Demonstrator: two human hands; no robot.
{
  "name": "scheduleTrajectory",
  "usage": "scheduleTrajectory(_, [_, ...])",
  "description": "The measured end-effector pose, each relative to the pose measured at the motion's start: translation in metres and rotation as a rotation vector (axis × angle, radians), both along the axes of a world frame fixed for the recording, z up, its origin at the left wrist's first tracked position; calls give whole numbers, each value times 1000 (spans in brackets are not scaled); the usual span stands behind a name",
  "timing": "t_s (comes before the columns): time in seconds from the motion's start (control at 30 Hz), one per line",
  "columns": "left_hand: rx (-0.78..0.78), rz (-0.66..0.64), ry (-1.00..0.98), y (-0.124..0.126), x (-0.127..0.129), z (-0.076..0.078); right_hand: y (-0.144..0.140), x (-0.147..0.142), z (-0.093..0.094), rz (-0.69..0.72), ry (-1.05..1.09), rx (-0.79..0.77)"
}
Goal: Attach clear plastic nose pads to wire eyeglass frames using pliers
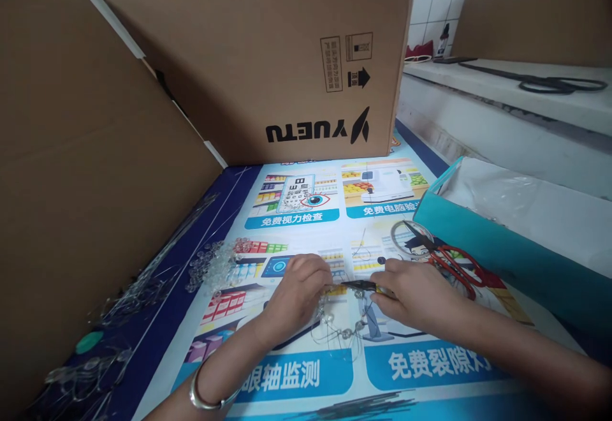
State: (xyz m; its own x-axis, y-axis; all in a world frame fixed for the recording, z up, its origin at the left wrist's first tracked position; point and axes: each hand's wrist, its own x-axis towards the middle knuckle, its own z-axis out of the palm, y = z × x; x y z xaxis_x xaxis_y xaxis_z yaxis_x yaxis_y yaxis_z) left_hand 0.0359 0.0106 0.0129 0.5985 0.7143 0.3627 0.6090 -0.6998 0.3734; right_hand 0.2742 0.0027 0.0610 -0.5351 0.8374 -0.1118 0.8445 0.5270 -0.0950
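Note:
Near the middle of the printed sheet, my left hand [306,280] is closed, its fingers pinching a loop of thin wire strung with clear beads [345,333]. The loop hangs below the hand, over the sheet. My right hand [411,293] grips a pair of pliers [361,285] whose dark, narrow jaws point left, at the wire by my left fingertips. Whether the jaws are closed on the wire is too small to tell. A pile of clear beads [215,265] lies left of my left hand. Red-handled scissors [447,252] rest beyond my right hand.
Large cardboard panels [248,57] stand at the back and left. A teal box [502,236] with a white inside is at the right. Wire pieces [363,405] lie at the front edge, and more wirework [129,300] at the left. Large black scissors [549,81] lie on a ledge.

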Motion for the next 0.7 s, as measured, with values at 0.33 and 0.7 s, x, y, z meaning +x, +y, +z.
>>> scheduleTrajectory(0.33, [14,-58,43,-1,-3,-3,-4,-1,-3,16,9,7])
scheduleTrajectory(0.7, [3,-83,-9,-1,-5,-8,-7,4,-14,39,68,67])
